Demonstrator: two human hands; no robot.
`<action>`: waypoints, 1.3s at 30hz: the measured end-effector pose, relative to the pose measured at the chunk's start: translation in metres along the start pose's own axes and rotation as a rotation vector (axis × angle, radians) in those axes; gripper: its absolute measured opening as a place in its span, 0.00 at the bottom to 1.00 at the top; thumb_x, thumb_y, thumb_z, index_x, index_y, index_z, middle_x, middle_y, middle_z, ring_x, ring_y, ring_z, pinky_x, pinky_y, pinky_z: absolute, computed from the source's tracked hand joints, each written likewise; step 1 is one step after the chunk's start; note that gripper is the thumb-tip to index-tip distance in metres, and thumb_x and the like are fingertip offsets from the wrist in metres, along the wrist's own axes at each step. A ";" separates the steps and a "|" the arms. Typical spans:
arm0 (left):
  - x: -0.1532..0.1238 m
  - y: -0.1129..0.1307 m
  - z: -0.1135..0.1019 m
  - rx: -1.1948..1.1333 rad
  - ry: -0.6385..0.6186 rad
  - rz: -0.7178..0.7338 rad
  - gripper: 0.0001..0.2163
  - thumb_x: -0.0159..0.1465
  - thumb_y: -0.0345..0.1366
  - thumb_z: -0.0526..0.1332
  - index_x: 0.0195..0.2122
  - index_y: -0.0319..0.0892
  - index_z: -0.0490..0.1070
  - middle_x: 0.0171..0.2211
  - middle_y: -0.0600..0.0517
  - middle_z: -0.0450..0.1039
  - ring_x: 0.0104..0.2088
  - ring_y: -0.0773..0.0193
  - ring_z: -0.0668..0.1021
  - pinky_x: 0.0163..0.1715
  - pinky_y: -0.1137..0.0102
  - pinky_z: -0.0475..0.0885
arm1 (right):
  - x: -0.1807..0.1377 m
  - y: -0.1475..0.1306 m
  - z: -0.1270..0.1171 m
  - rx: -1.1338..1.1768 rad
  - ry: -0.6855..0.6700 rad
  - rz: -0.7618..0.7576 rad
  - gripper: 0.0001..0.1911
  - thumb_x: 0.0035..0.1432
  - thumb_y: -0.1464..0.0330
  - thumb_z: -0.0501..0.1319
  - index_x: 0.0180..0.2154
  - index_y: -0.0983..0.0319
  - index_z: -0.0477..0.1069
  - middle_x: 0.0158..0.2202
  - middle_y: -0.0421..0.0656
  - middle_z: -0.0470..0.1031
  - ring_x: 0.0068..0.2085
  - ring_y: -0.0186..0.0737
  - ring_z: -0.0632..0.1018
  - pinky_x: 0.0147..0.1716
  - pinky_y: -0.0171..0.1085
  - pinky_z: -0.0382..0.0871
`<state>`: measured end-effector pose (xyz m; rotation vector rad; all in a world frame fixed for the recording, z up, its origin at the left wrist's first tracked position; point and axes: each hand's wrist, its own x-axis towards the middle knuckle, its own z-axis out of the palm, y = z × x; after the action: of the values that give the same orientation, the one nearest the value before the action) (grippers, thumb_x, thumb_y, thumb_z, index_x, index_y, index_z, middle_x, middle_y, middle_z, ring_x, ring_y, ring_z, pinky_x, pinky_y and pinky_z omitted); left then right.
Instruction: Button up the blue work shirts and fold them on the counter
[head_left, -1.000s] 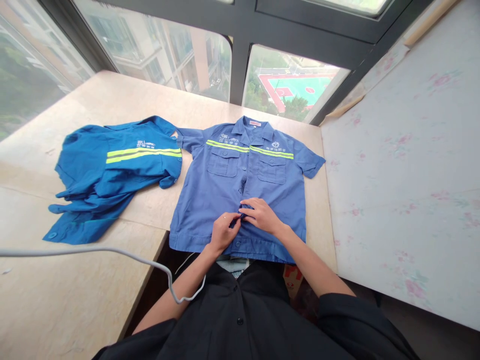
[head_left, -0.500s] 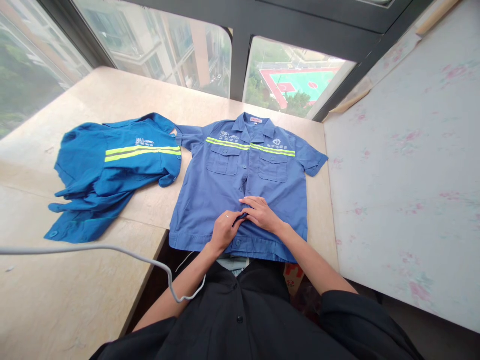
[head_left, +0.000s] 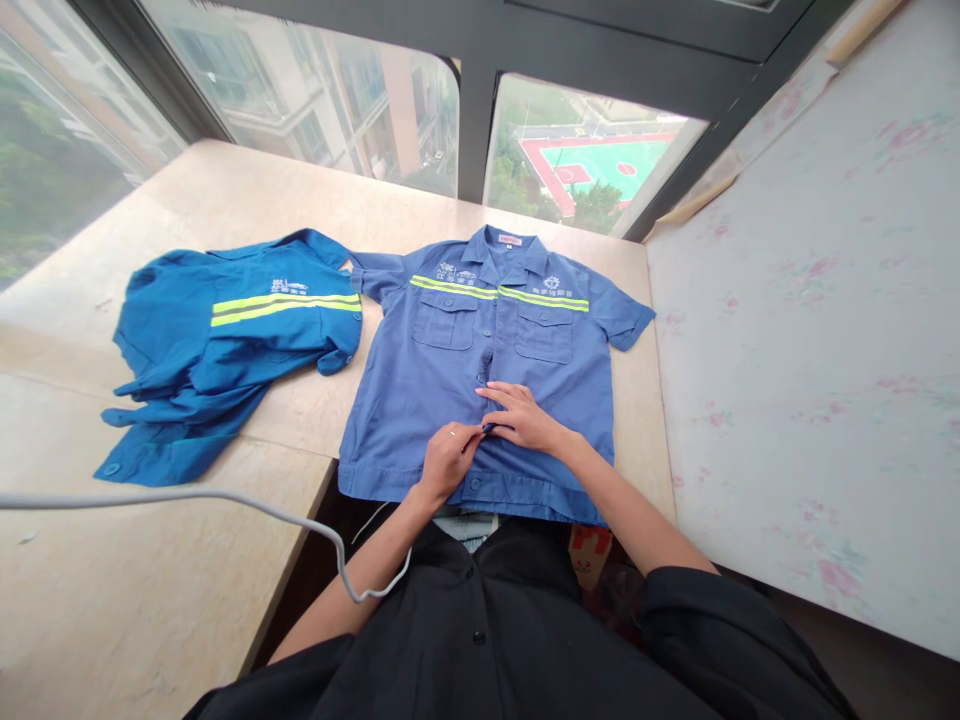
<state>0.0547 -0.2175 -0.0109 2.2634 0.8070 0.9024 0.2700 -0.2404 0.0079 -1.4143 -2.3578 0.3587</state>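
A blue short-sleeved work shirt (head_left: 420, 390) with a yellow reflective chest stripe lies flat, front up, on the beige table (head_left: 225, 200), collar toward the window. Both my hands meet at its button placket, near the lower hem. My left hand (head_left: 448, 460) pinches the left edge of the placket with thumb and forefinger. Fingers of my right hand (head_left: 525, 420) are curled and press the right placket edge against it. What is between the fingertips is too small to make out.
A second, darker blue shirt (head_left: 225, 340) with a yellow stripe lies crumpled at the left. A white cable (head_left: 225, 500) runs across the near left of the table. A white floral-patterned board (head_left: 810, 330) fills the right. Windows lie beyond the far table edge.
My hands stay at the lower placket; the right hand's fingers have shifted slightly up along it. The shirts have not moved.
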 end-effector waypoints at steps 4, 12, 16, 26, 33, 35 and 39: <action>-0.001 -0.001 0.001 0.000 0.006 0.033 0.06 0.68 0.32 0.58 0.42 0.42 0.74 0.36 0.49 0.80 0.36 0.62 0.80 0.38 0.67 0.75 | -0.001 -0.003 0.002 0.005 0.027 -0.008 0.10 0.60 0.73 0.60 0.41 0.57 0.78 0.62 0.48 0.67 0.64 0.52 0.64 0.56 0.51 0.58; 0.000 0.000 0.000 -0.014 0.027 -0.028 0.07 0.68 0.33 0.58 0.41 0.43 0.75 0.35 0.49 0.80 0.35 0.61 0.80 0.38 0.66 0.75 | 0.000 -0.004 0.003 -0.005 0.057 -0.058 0.08 0.61 0.68 0.60 0.41 0.58 0.77 0.62 0.49 0.68 0.63 0.52 0.66 0.55 0.51 0.58; 0.000 -0.001 0.001 -0.055 0.059 -0.088 0.05 0.67 0.34 0.59 0.39 0.43 0.75 0.34 0.50 0.80 0.34 0.62 0.80 0.38 0.67 0.75 | 0.005 -0.003 0.005 0.016 0.047 -0.082 0.07 0.59 0.70 0.60 0.39 0.59 0.76 0.60 0.49 0.70 0.62 0.51 0.67 0.55 0.50 0.58; 0.000 0.001 -0.001 -0.034 0.070 -0.012 0.05 0.67 0.32 0.59 0.41 0.42 0.75 0.35 0.49 0.80 0.35 0.62 0.80 0.38 0.67 0.75 | 0.003 -0.004 0.011 0.049 0.136 -0.076 0.08 0.58 0.74 0.58 0.38 0.60 0.75 0.58 0.48 0.72 0.60 0.49 0.69 0.54 0.48 0.61; -0.002 0.001 -0.001 0.002 0.068 0.069 0.07 0.67 0.30 0.59 0.42 0.43 0.75 0.36 0.49 0.80 0.36 0.61 0.80 0.39 0.66 0.75 | -0.003 -0.007 0.010 -0.008 0.172 -0.085 0.10 0.64 0.72 0.55 0.40 0.58 0.75 0.57 0.46 0.74 0.60 0.46 0.70 0.54 0.47 0.62; -0.002 0.002 -0.001 0.016 0.068 0.070 0.07 0.67 0.30 0.58 0.42 0.43 0.75 0.36 0.49 0.81 0.36 0.61 0.80 0.39 0.66 0.76 | -0.005 -0.008 0.011 -0.011 0.179 -0.082 0.11 0.65 0.72 0.55 0.41 0.58 0.75 0.56 0.47 0.74 0.60 0.45 0.71 0.54 0.47 0.62; -0.001 0.002 -0.001 0.028 0.063 0.052 0.06 0.67 0.30 0.58 0.41 0.43 0.75 0.35 0.48 0.81 0.36 0.61 0.81 0.39 0.65 0.76 | -0.006 -0.007 0.013 -0.010 0.202 -0.085 0.12 0.66 0.72 0.54 0.42 0.58 0.75 0.56 0.46 0.75 0.59 0.44 0.71 0.53 0.46 0.63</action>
<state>0.0537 -0.2191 -0.0093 2.3000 0.7968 0.9960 0.2611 -0.2497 -0.0022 -1.2848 -2.2492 0.1722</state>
